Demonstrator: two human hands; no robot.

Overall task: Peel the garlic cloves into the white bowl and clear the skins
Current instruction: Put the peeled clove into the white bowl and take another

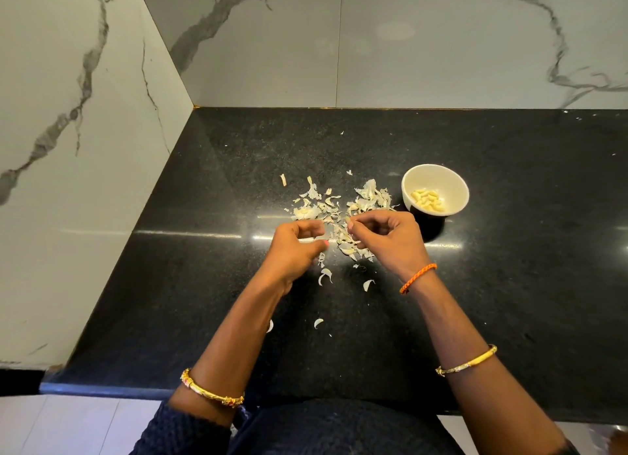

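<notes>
A white bowl [438, 177] stands on the black counter, right of centre, with several peeled garlic cloves [427, 200] in it. Papery garlic skins [368, 196] lie scattered in a loose pile left of the bowl and between my hands. My left hand [295, 250] hovers over the near edge of the pile, its fingers curled round a small pale garlic clove [307, 239]. My right hand [387, 238] is just left of the bowl and in front of it, with fingertips pinched together on what looks like a bit of skin.
The black granite counter [509, 267] runs into a corner of marble-patterned walls [85, 148] at the left and back. A few stray skins [325, 277] lie nearer to me. The counter's front edge [112, 388] is close to my body.
</notes>
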